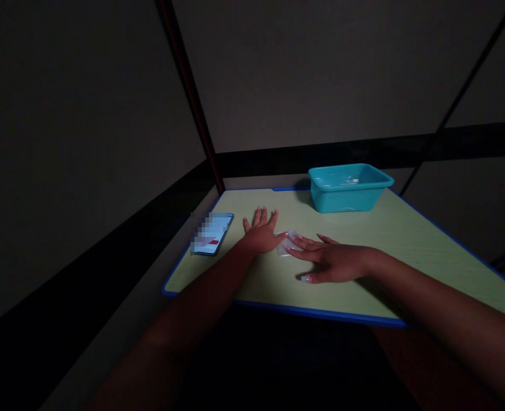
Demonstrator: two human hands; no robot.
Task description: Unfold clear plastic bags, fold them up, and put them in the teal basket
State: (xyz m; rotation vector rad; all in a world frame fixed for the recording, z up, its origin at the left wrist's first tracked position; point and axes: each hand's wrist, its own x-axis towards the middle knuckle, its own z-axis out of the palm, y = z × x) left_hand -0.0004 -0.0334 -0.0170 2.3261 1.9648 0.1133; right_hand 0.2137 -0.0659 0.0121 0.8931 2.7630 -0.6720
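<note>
A small clear plastic piece, perhaps a bag [283,249], lies flat on the pale table between my hands. My left hand [261,234] rests palm down with its fingers spread, its thumb reaching to the left edge of the plastic. From the right, my right hand [323,260] lays its outstretched fingertips on the plastic, the thumb apart and nearer the table's front. Neither hand is closed round anything. My right fingers hide part of the plastic, and I cannot tell whether anything is inside it.
A lit phone [211,234] lies left of my left hand, near the table's left edge. At the back right stands a turquoise plastic basket [348,197]. The table [410,245] has a blue rim, and walls rise behind and to the left.
</note>
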